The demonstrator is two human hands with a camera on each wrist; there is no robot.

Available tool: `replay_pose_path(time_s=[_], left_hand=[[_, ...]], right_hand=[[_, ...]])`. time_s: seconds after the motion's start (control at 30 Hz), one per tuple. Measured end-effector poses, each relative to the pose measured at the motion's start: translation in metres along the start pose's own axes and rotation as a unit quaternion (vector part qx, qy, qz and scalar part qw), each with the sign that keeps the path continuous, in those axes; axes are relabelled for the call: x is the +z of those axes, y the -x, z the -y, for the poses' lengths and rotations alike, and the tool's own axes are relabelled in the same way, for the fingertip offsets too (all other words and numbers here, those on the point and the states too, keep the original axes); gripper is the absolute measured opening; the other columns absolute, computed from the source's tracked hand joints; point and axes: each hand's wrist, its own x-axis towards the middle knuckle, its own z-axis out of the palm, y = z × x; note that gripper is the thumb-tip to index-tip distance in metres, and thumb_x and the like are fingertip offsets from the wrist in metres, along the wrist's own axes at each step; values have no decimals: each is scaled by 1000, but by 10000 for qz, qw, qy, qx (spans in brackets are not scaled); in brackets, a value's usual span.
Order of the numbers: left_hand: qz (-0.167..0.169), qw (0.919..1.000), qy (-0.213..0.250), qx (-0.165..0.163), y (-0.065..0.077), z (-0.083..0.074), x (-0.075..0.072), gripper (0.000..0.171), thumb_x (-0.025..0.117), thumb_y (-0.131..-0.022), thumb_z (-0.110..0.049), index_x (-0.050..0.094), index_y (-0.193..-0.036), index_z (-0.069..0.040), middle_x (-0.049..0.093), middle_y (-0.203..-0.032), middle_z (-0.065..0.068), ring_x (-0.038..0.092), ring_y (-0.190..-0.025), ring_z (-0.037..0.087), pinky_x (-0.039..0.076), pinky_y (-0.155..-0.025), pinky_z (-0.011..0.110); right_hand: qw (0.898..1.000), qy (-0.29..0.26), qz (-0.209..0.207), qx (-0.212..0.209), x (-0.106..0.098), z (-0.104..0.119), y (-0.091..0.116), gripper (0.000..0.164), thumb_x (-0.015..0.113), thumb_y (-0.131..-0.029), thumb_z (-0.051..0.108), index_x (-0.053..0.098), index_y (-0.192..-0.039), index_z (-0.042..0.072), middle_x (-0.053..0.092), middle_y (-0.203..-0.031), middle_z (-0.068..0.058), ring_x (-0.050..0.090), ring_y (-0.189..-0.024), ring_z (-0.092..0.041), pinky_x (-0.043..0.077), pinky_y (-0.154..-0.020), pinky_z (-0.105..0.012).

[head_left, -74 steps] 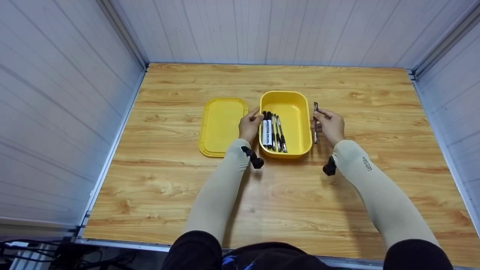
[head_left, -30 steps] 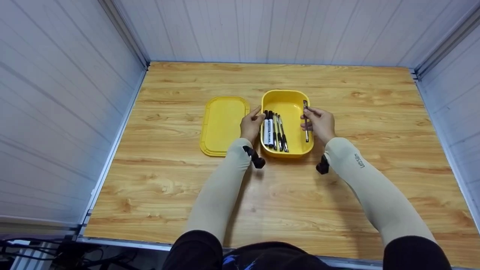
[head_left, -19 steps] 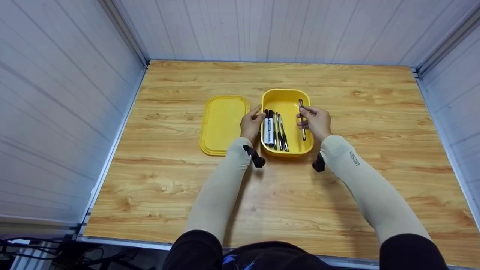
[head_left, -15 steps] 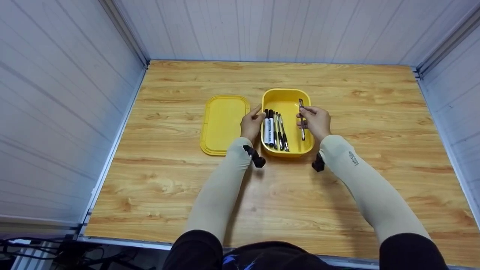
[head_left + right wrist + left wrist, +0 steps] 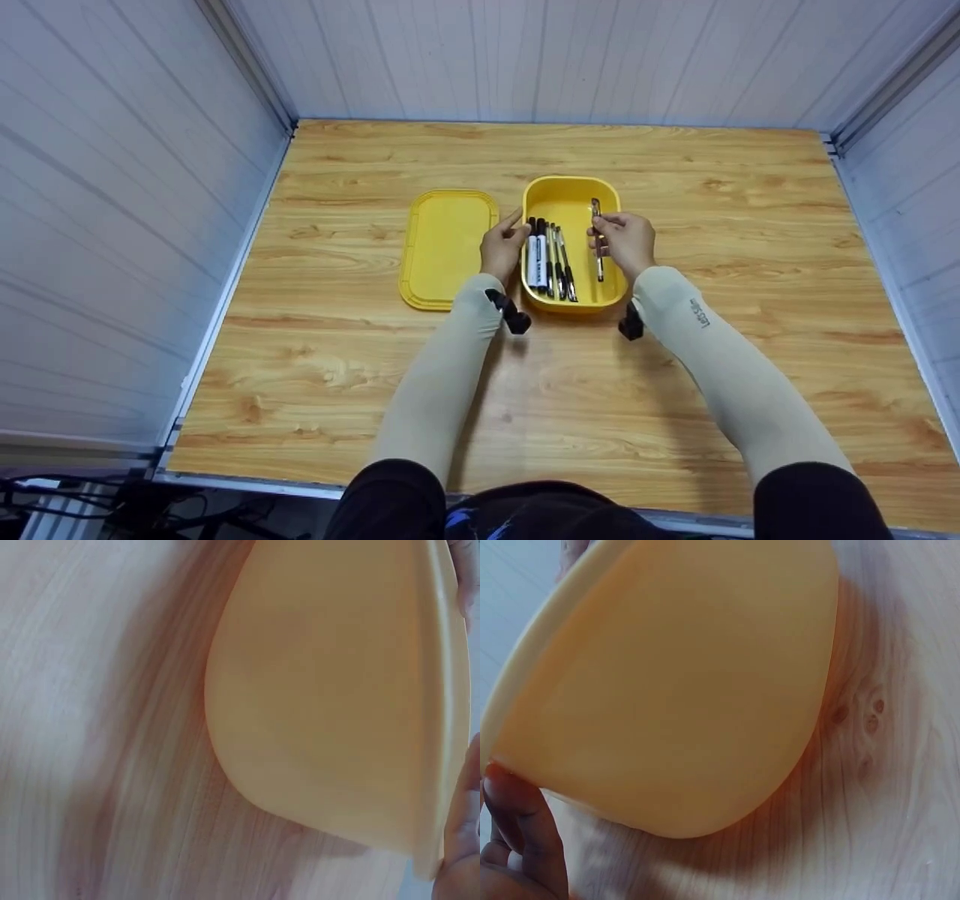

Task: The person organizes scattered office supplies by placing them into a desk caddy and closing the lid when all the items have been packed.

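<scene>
A yellow plastic box [image 5: 596, 300] stands on the table. My left hand [image 5: 500, 251] holds its left rim, thumb at the rim and fingers along the outer wall; the left wrist view shows the fingers [image 5: 532, 832] against the box wall [image 5: 690, 690]. Two white markers [image 5: 537, 259] with black caps and several slim black-gripped pens [image 5: 559, 266] lie side by side inside, along the left. Over the right part of the box, my right hand [image 5: 630, 241] pinches a dark pen [image 5: 598, 251] between thumb and fingers, its length pointing front to back. The right wrist view hides that pen behind the box.
A flat yellow lid [image 5: 446, 251] lies on the wooden table [image 5: 337, 360] left of the box, close to my left hand. Pale panel walls [image 5: 480, 60] enclose the table at the back and both sides.
My right hand has carried the pen leftward, from beside the box to over its interior, and keeps drifting slightly left. My left hand stays at the left rim.
</scene>
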Motion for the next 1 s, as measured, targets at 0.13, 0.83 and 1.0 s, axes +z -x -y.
replay_pose_path(time_s=[0.13, 0.83, 1.0], left_hand=[[7, 10000, -7, -5, -1, 2, 0, 41, 64, -97, -19, 59, -138, -21, 70, -106, 10, 61, -91, 13, 50, -79, 23], [-7, 10000, 13, -40, -1, 1, 0, 41, 64, -96, -17, 60, -137, -19, 70, -109, 10, 61, -93, 14, 49, -82, 23], [-11, 10000, 69, -30, -1, 0, -1, 42, 65, -96, -17, 60, -137, -19, 70, -105, 9, 59, -90, 12, 49, -80, 22]], right_hand=[[9994, 309, 97, -135, 4, -1, 0, 32, 61, -98, 15, 62, -121, -8, 73, -90, -10, 68, -64, -13, 58, -61, -25], [9888, 1281, 128, -760, 24, -13, 4, 26, 60, -99, 13, 64, -117, -6, 70, -99, -20, 65, -64, -14, 55, -57, -23], [9857, 1459, 77, -843, 27, -16, 3, 26, 61, -98, 14, 64, -117, -4, 70, -99, -20, 65, -67, -17, 53, -56, -22]])
